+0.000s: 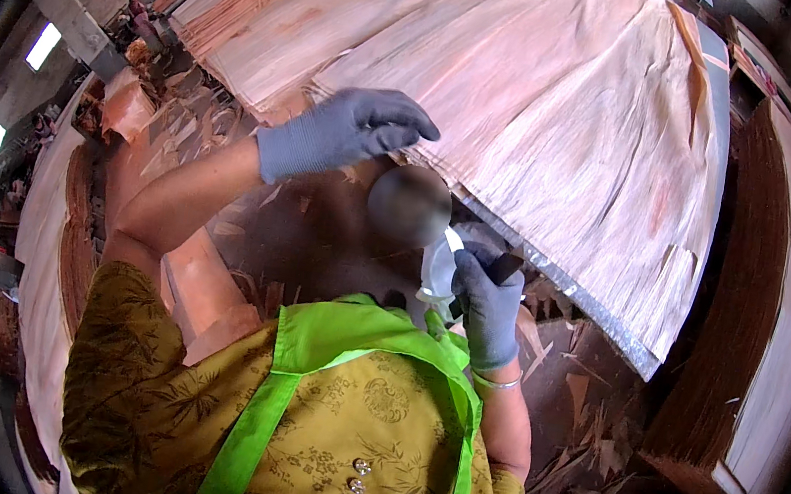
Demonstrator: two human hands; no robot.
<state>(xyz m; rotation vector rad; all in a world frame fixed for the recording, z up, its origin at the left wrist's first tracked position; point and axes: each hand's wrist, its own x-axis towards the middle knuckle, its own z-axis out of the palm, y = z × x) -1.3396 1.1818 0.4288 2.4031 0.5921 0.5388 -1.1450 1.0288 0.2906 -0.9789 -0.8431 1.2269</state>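
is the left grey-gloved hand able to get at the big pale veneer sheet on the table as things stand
Probably yes: the left grey-gloved hand is stretched out at the near edge of the big pale veneer sheet, with nothing visible between them.

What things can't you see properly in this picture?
- Head view: what the right hand holds, a dark thing and something white, mostly hidden by the glove.
- A round blurred patch hides what is behind it.
- The veneer sheet is cut off at the top edge.

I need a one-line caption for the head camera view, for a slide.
Left hand in a grey knit glove rests on pale thin wood veneer sheets; right gloved hand grips a small dark tool.
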